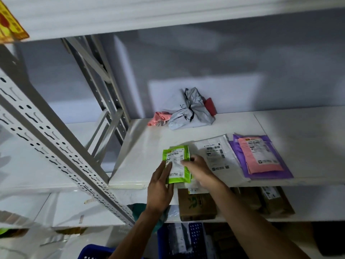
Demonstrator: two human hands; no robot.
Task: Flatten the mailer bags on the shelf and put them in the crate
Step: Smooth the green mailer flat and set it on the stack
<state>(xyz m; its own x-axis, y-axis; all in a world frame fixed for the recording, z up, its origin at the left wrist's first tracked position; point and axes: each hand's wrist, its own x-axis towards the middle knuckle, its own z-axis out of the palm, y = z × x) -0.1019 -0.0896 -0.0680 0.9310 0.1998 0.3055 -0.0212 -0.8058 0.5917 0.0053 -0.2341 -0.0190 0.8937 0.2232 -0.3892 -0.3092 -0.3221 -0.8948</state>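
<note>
Head view of a white shelf [149,146] with mailer bags.

A green mailer bag [177,163] with a white label lies at the front edge of the shelf, at the centre of the frame. The left hand [160,187] enters from 6 o'clock and is released. Its straight fingers lie flat on the bag's left half.

The right hand [197,169] enters from 4 o'clock and covers the bag's right edge, fingertips on the label. Whether it presses flat or pinches the edge cannot be told.

At 3 o'clock from the green bag, just beside it, a white mailer bag [214,154] lies flat. Further toward 3 o'clock, a purple mailer bag [285,172] lies flat with a pink mailer bag [259,157] resting on top of it.

At 12 o'clock, against the back wall and well apart from the hands, sits a crumpled grey mailer bag [190,111]. A crumpled pink bag [158,118] touches its left side and a red item [211,106] shows behind its right side.

On the lower shelf, at 5 o'clock, stand cardboard boxes [197,204]. Below them, at 6 o'clock, is a blue perforated crate [196,230] with bags inside, partly hidden by the forearms.

A perforated steel upright [56,146] crosses the frame from 9 o'clock toward the lower centre.
</note>
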